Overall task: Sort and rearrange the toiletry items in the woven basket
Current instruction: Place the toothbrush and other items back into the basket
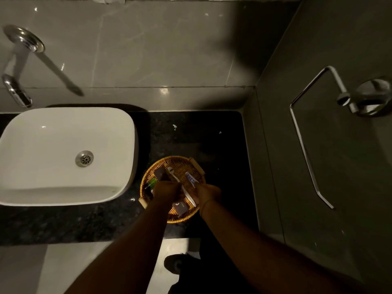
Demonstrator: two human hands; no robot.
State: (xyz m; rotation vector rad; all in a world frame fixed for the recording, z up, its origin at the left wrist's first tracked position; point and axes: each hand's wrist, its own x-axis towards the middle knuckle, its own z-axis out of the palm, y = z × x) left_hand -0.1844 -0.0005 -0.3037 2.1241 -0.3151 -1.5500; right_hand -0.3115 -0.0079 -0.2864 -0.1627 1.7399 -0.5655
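Right hand [204,193] curled round small toothpaste tube [191,178]; left hand [165,190] low over woven basket [180,164] on dark counter [212,128], grip unclear. Toothbrush [180,184] lay between: light, stiff, slick, probably best pinched mid-handle.

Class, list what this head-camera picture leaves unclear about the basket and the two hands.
- Head view: the woven basket has its middle covered by the left hand and right hand.
- Dim light hides each hand's grip on the white toothbrush and small tube.
- Print on the dark sachet is too small.
- The green item is partly hidden, unidentifiable.
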